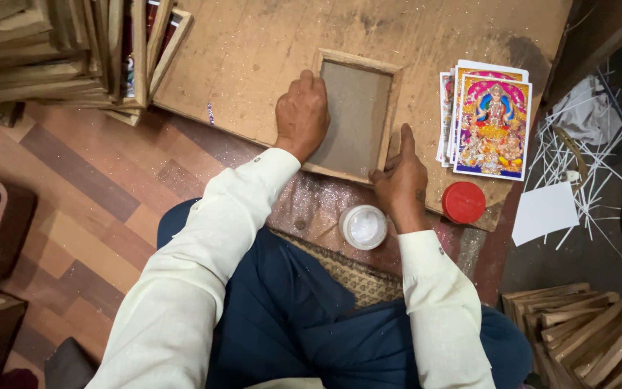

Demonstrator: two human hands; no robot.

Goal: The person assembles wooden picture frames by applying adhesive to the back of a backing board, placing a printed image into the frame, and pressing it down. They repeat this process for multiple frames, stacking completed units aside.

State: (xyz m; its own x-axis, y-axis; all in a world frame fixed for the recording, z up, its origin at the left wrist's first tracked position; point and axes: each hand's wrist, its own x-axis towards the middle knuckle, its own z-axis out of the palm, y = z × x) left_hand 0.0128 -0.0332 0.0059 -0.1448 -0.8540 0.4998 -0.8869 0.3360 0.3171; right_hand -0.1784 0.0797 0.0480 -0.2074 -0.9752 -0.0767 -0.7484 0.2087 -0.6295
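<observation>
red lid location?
Head view, right of centre: the red lid lies on the wooden board, right of the right hand, below the picture prints.

We observe the left hand (302, 115) pressing the left edge of a wooden frame (355, 115) lying flat on a board (253, 50). The right hand (402, 180) touches its lower right corner. Prints (489, 124), a red lid (463, 202) and an open jar (363, 227) lie nearby.

Both my hands down, palms lowered.
My left hand (302, 115) lies curled; my right hand (402, 180) points its forefinger forward.
</observation>
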